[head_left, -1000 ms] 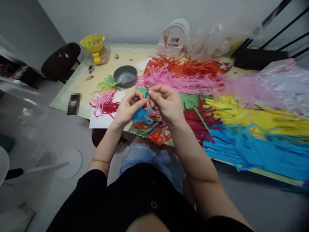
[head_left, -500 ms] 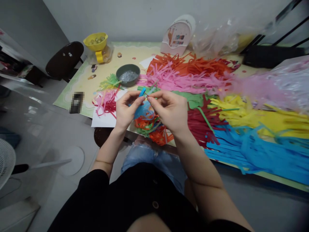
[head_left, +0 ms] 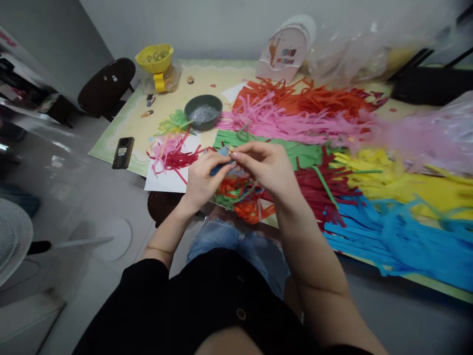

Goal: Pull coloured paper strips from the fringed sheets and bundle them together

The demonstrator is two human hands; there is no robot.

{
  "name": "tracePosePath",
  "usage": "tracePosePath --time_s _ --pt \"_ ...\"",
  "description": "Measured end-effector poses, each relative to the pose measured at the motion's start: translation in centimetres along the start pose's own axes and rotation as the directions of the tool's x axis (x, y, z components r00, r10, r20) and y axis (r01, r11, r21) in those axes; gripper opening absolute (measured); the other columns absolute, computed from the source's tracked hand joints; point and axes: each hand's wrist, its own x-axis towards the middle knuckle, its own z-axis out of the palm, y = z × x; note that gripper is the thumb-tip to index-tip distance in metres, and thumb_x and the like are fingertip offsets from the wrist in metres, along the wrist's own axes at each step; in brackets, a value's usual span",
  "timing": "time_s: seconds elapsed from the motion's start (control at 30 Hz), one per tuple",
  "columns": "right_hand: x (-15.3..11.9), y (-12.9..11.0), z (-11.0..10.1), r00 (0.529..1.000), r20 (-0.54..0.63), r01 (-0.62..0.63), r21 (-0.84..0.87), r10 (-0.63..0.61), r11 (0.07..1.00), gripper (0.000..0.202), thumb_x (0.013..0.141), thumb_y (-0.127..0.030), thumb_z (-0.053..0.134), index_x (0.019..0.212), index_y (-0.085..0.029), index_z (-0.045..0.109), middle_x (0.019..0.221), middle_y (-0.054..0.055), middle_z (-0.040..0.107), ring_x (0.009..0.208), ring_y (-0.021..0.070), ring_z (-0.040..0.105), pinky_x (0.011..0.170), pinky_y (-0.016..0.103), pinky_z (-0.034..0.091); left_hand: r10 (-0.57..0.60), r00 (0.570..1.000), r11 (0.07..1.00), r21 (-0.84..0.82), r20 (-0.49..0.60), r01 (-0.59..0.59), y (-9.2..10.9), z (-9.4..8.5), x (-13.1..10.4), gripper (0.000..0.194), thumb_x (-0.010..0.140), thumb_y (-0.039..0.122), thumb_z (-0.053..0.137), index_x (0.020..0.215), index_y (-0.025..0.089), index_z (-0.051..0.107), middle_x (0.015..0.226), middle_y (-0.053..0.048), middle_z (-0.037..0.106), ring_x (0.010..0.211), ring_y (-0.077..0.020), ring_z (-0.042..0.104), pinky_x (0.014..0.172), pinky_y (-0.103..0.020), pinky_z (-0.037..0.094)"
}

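Note:
My left hand (head_left: 207, 178) is closed over a blue paper strip (head_left: 217, 168), mostly hidden by the fingers. Close against it, my right hand (head_left: 268, 165) pinches thumb to forefinger on something thin and small that I cannot make out. Both sets of fingertips nearly touch. Below them lies a tangled pile of orange and green strips (head_left: 236, 187) at the table's front edge. Dark red strips (head_left: 318, 190) spread just right of my right hand, and a green fringed sheet (head_left: 306, 154) lies behind it. Pink and red strips (head_left: 173, 155) rest on white paper (head_left: 158, 181) to the left.
A dark bowl (head_left: 190, 120) of clear small pieces stands behind my hands. Orange (head_left: 325, 101), pink (head_left: 295, 121), yellow (head_left: 417, 185) and blue (head_left: 369, 231) fringed paper covers the right side. A phone (head_left: 123, 153) lies near the left edge; a yellow scale (head_left: 155, 59) stands farther back.
My hands have drawn together, and the blue strip that stuck up from my left fingers is now mostly covered. The whole view has shifted slightly, with the table appearing farther right.

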Motion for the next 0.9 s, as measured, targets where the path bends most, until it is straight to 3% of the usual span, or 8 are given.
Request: tracePosePath --time_s 0.13,0.2,0.27,0.33,0.4,0.5,0.67,0.9 --pt "0.2 0.8 0.2 0.970 -0.231 0.107 0.148 -0.071 0.983 0.037 0.086 -0.061 0.078 0.082 -0.027 0.065 0.061 -0.005 0.063 0.041 0.0098 0.051 0.036 0.023 0.036 -0.148 0.985 0.989 0.006 0.085 0.148 -1.1 0.6 -2.8 0.015 0.094 0.039 0.076 0.090 0.024 0.078 0.089 -0.005 0.079 0.083 -0.0203 0.073 0.081 -0.037 0.059" --pt "0.5 1.1 0.2 0.939 -0.335 0.178 0.264 -0.083 0.948 0.034 0.090 -0.060 0.074 0.087 -0.030 0.059 0.065 -0.006 0.063 0.040 0.0098 0.050 0.036 0.023 0.036 -0.194 0.948 0.974 -0.069 0.252 0.217 -2.2 0.1 -3.4 0.022 0.091 0.044 0.077 0.086 0.023 0.078 0.086 -0.006 0.079 0.080 -0.0208 0.073 0.078 -0.036 0.059" --pt "0.8 1.2 0.2 0.918 -0.385 0.213 0.279 -0.094 0.937 0.033 0.090 -0.059 0.075 0.089 -0.031 0.058 0.063 -0.007 0.059 0.040 0.0101 0.048 0.037 0.024 0.039 -0.219 0.886 0.936 -0.168 0.410 0.309 -4.0 -1.1 -2.9 0.029 0.091 0.050 0.076 0.085 0.022 0.079 0.088 -0.007 0.080 0.082 -0.0221 0.075 0.079 -0.037 0.060" --pt "0.8 1.2 0.3 0.919 -0.381 0.204 0.250 -0.097 0.947 0.033 0.089 -0.060 0.076 0.089 -0.031 0.060 0.060 -0.007 0.055 0.041 0.0112 0.048 0.040 0.027 0.043 -0.294 0.874 0.912 -0.158 0.388 0.377 -6.5 -2.9 -1.4 0.035 0.096 0.052 0.067 0.091 0.020 0.080 0.095 -0.010 0.081 0.087 -0.0232 0.076 0.083 -0.038 0.060" --pt "0.7 1.2 0.5 0.928 -0.362 0.182 0.224 -0.091 0.958 0.033 0.090 -0.061 0.076 0.089 -0.031 0.061 0.059 -0.006 0.052 0.044 0.0124 0.050 0.042 0.028 0.045 -0.410 0.885 0.912 0.122 0.221 0.392 -9.5 -4.5 0.4 0.029 0.101 0.039 0.058 0.097 0.018 0.078 0.102 -0.012 0.080 0.095 -0.0238 0.075 0.091 -0.039 0.059" --pt "0.5 1.0 0.9 0.950 -0.304 0.134 0.182 -0.074 0.974 0.038 0.090 -0.067 0.072 0.089 -0.031 0.061 0.059 -0.005 0.051 0.046 0.0125 0.052 0.041 0.027 0.042 -0.514 0.834 0.692 0.672 0.202 0.263 -13.2 -5.7 2.2 0.023 0.095 0.017 0.056 0.100 0.014 0.078 0.116 -0.018 0.077 0.116 -0.0312 0.068 0.106 -0.047 0.051" --pt "0.4 0.7 1.3 0.962 -0.262 0.131 0.192 -0.077 0.973 0.042 0.087 -0.069 0.074 0.088 -0.030 0.060 0.059 -0.005 0.051 0.046 0.0111 0.051 0.041 0.025 0.042 -0.583 0.788 0.562 0.799 0.199 0.214 -15.5 -6.1 2.5 0.028 0.087 0.005 0.049 0.091 0.012 0.076 0.108 -0.022 0.075 0.113 -0.0369 0.065 0.102 -0.054 0.048" --pt "1.5 1.4 1.4 0.987 -0.119 0.110 0.029 -0.106 0.993 0.045 0.087 -0.069 0.074 0.096 -0.026 0.064 0.062 -0.005 0.053 0.048 0.0109 0.047 0.046 0.026 0.039 -0.318 0.948 0.902 0.309 0.000 0.302 -12.8 -6.7 3.8 0.015 0.090 0.024 0.068 0.098 0.019 0.079 0.107 -0.009 0.080 0.100 -0.0227 0.071 0.095 -0.038 0.054"
